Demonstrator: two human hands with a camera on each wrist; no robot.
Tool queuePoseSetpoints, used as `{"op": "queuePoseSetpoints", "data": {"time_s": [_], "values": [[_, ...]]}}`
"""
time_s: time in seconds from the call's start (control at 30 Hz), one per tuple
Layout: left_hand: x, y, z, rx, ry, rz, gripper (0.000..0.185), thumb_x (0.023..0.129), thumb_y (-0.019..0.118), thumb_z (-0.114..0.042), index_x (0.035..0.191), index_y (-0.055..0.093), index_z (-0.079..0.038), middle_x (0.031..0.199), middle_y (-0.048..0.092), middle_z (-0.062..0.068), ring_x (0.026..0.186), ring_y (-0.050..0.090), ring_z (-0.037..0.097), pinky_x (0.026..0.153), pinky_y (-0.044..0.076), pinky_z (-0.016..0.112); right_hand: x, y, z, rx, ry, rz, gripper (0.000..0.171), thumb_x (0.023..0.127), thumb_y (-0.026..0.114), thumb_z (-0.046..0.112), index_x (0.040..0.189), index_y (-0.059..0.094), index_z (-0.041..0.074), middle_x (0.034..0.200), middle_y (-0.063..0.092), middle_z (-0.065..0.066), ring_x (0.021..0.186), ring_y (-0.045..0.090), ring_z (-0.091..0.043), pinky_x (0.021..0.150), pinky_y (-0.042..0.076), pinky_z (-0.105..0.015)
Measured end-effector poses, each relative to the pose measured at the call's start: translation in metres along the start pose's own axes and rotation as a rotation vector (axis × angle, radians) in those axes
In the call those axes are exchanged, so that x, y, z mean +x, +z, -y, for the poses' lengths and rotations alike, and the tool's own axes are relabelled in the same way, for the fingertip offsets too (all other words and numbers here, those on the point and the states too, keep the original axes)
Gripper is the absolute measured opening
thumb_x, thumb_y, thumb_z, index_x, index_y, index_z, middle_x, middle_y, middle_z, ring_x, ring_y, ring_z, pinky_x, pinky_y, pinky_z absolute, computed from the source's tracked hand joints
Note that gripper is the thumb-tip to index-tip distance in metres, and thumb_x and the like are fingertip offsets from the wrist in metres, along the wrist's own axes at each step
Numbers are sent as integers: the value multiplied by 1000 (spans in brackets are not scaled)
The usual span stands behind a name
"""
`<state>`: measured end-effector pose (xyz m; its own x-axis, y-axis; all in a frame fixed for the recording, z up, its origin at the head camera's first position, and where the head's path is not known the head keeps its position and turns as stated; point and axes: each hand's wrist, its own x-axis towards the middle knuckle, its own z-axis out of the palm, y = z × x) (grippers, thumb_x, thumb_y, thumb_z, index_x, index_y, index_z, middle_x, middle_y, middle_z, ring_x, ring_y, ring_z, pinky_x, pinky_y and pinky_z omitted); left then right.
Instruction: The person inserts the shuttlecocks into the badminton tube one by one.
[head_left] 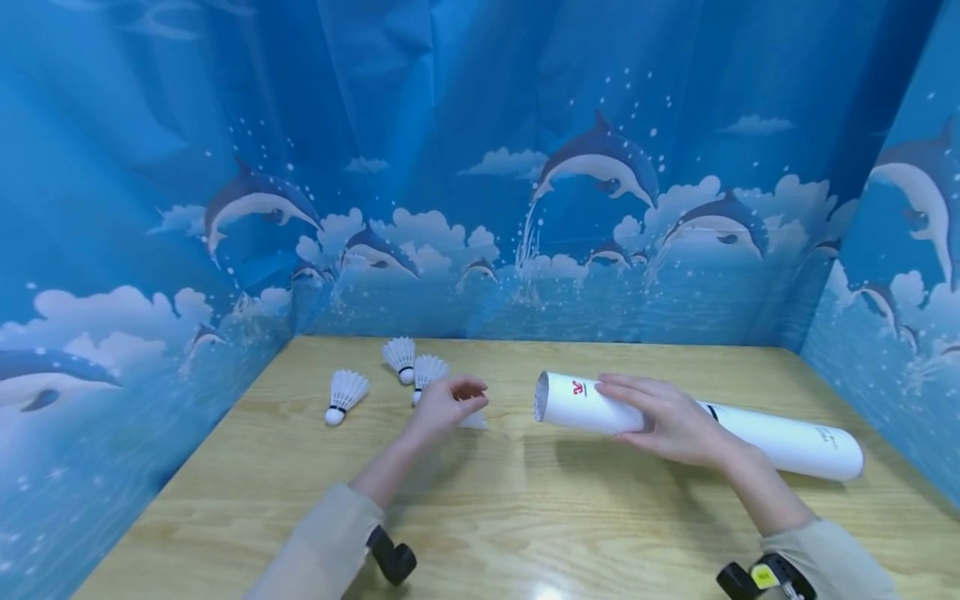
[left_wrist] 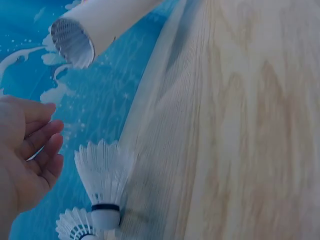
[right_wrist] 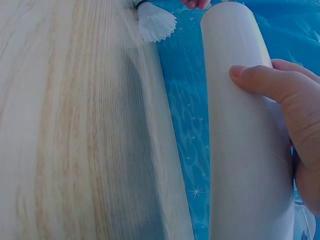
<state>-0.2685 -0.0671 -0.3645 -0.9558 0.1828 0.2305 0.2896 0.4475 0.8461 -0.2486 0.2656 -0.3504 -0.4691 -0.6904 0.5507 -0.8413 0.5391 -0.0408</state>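
Note:
My right hand (head_left: 678, 421) grips a long white shuttlecock tube (head_left: 787, 437), thumb on one side and fingers over the other. Its uncovered mouth faces left, raised above the table; the left wrist view shows white feather tips inside the mouth (left_wrist: 75, 45). My left hand (head_left: 447, 404) hovers left of this mouth, apart from it, fingers loosely bent around nothing. One white feathered shuttlecock (head_left: 474, 419), partly hidden behind the left hand in the head view, lies on the table beneath it. Beyond that hand rests another shuttlecock (head_left: 429, 375).
Farther left on the wooden table (head_left: 480, 517) lie a shuttlecock (head_left: 347, 396) and, toward the back, one more shuttlecock (head_left: 401, 358). A blue dolphin-printed curtain (head_left: 450, 275) stands along the back and both sides.

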Motion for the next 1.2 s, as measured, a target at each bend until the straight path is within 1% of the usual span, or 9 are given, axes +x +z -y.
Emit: {"op": "queuePoseSetpoints", "data": {"time_s": [0.17,0.33,0.57,0.67,0.73,0.83,0.9,1.1,1.2], "values": [[8,-12,11,109,16,53,23,83,68,-9,105,67,-5,93,66,4,82,57,17,64,47,27,0,0,0,-1,3,6,66,72,76,37,129,54,11,130,53,-9,111,54,-29,84,48,-47],[15,-20,22,138,32,129,28,84,67,-10,111,64,-3,103,65,7,87,56,19,66,47,30,-1,0,0,1,6,7,66,74,75,38,129,54,10,131,53,-9,111,54,-29,84,48,-47],[21,-25,29,191,32,213,41,82,70,-13,121,60,-4,110,62,5,82,53,17,62,44,30,-2,0,0,0,3,4,66,75,73,40,129,54,10,131,53,-10,111,54,-30,83,48,-47],[23,-25,31,229,66,244,45,81,70,-13,124,58,-5,116,60,6,83,53,17,64,44,31,-2,1,0,-3,8,5,67,72,76,36,129,54,10,130,53,-10,111,54,-30,84,48,-47],[24,-25,33,256,104,261,42,81,70,-11,122,59,-5,121,58,9,85,54,19,67,45,32,-3,1,0,-4,15,9,68,69,78,32,129,54,10,130,53,-10,111,54,-30,84,47,-47],[25,-24,35,281,157,271,34,80,67,-5,114,63,-2,124,56,14,89,56,24,74,47,33,-3,2,1,-8,26,19,69,68,79,29,129,54,10,131,53,-10,111,54,-30,84,47,-48],[24,-24,36,291,167,269,30,80,66,-2,110,64,-2,123,57,15,90,57,24,76,47,34,-3,2,1,-9,29,22,69,68,79,30,129,54,10,130,53,-10,111,54,-30,84,47,-48],[24,-25,36,323,138,259,28,81,65,-2,109,65,-5,113,60,10,76,51,17,64,43,30,-2,0,1,-2,17,12,67,72,76,37,129,54,10,130,53,-10,110,54,-30,84,48,-48],[24,-26,36,331,123,266,30,81,65,-3,111,64,-4,110,60,9,72,49,15,60,42,30,-3,0,1,-2,19,12,67,70,77,34,129,54,9,130,53,-11,110,54,-30,84,47,-48]]}}
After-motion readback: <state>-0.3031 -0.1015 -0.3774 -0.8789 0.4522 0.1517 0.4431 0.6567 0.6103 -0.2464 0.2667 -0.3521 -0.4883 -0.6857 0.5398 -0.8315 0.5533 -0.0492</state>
